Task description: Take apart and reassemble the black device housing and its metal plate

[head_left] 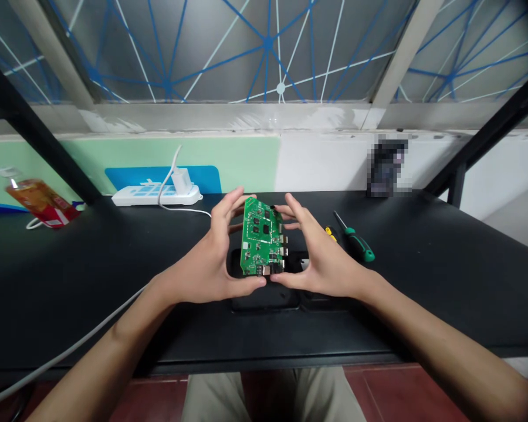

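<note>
A green circuit board (258,234), with dark chips and metal ports along its right and near edges, is held tilted above the desk. My left hand (220,252) grips its left side, thumb at the near edge and fingers behind the far corner. From the other side my right hand (319,252) closes on it, thumb by the near ports and fingers at the far right edge. Below the board lies a black plastic case part (264,300), largely covered by board and hands. Beside it sits a second dark part (325,302), mostly hidden under my right hand.
Right of my right hand lies a green-and-black screwdriver (358,243), next to a small yellow item (330,233). A white power strip (152,196) with a plugged-in charger (182,181) stands at the back. A drink bottle (44,199) is far left; a white cable (83,343) crosses the desk.
</note>
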{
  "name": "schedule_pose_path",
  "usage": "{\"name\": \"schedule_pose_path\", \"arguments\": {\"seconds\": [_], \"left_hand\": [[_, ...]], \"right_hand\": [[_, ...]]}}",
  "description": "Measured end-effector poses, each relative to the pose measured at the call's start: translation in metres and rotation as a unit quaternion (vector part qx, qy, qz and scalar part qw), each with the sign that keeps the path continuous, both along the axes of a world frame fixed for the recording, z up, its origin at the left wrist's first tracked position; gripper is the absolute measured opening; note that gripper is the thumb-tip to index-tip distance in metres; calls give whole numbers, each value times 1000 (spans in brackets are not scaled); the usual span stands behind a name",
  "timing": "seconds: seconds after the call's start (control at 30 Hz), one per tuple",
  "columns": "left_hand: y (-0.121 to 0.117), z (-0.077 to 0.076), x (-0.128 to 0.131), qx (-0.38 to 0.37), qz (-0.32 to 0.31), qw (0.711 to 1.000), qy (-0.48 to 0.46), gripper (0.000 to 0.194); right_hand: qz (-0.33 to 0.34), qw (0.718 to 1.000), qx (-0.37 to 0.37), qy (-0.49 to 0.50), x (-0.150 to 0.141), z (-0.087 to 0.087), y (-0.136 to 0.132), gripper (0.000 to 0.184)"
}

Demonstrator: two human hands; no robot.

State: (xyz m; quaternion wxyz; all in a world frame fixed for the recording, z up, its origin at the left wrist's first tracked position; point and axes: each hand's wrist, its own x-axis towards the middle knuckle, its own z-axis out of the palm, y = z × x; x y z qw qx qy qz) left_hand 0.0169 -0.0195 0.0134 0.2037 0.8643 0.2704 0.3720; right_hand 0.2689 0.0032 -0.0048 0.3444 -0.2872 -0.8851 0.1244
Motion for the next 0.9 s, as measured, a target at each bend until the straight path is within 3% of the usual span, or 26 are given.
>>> {"name": "schedule_pose_path", "arguments": {"seconds": [0.5, 0.9], "left_hand": [[10, 1, -9, 99, 58, 987, 116, 124], [12, -3, -8, 127, 87, 977, 147, 108]], "right_hand": [[-63, 991, 65, -101, 7, 6, 0, 126], [-69, 987, 94, -113, 8, 7, 1, 127]]}}
